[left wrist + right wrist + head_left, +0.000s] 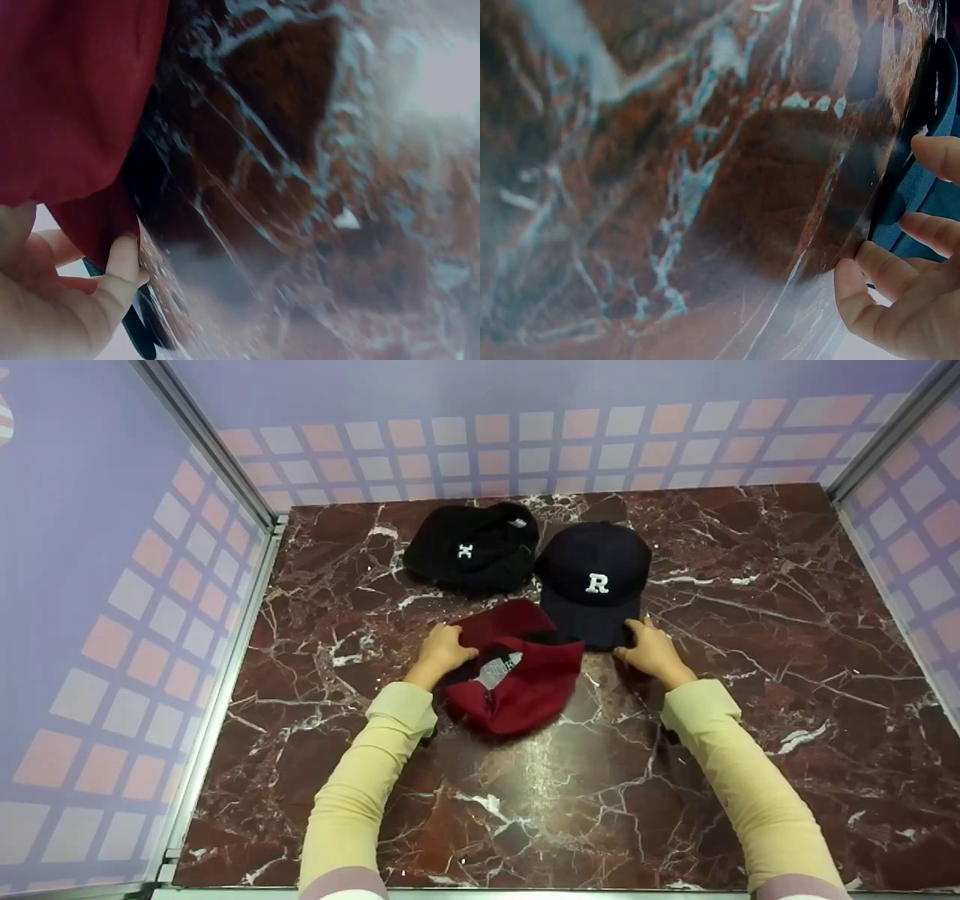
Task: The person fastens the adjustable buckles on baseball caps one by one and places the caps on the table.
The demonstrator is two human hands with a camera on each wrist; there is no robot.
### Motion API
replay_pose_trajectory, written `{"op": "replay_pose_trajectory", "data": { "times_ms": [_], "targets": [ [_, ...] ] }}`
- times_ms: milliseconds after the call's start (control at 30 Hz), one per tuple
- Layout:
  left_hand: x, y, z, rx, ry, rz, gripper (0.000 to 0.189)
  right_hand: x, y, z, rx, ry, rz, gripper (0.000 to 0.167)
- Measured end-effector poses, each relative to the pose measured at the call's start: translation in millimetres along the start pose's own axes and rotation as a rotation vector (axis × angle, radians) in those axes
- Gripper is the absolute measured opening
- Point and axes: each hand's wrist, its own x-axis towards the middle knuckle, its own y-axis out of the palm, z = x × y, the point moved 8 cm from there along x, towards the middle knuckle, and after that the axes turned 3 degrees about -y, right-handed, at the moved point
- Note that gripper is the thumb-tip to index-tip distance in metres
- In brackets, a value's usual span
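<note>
In the head view, a dark red cap (536, 686) lies tipped over, its opening and a grey inner label showing. My left hand (442, 652) grips its brim at the left edge; the left wrist view shows the fingers (124, 259) bent against the red brim. To the right sits a navy cap (596, 556) with a white R, upright, its brim towards me. My right hand (651, 651) pinches the right front corner of that brim, thumb at the front edge. Part of the navy brim is hidden behind the red cap.
A black cap (480, 547) with a small white emblem lies behind the red one, close to the navy cap. The dark red marbled tabletop (750, 780) meets lilac panels (525, 394) at the back and both sides. A metal rail (217, 712) runs along its left edge.
</note>
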Motion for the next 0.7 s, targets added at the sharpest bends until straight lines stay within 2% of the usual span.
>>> {"op": "replay_pose_trajectory", "data": {
  "times_ms": [100, 333, 467, 567, 700],
  "targets": [
    [-1.1, -0.7, -9.1, -0.002, 0.025, -0.025, 0.052, -0.5, 2.0, -1.6, 0.012, -0.002, 0.004, 0.063],
    [-0.1, 4.9, -24.7, -0.061, 0.048, -0.039, 0.045, -1.3, 2.2, -2.2, 0.024, 0.003, 0.002, 0.064],
    [-1.1, 5.9, -33.3, -0.085, 0.103, -0.055, 0.042, -2.0, 2.6, -3.6, 0.027, 0.012, 0.014, 0.063],
    [-5.0, 4.2, -38.4, -0.087, 0.139, -0.058, 0.04, -1.8, 2.5, -3.6, 0.022, 0.006, 0.012, 0.062],
    [-12.3, -2.1, -41.5, -0.06, 0.131, -0.061, 0.038, -1.6, 1.4, -3.8, 0.028, 0.0, 0.011, 0.061]
  ]
}}
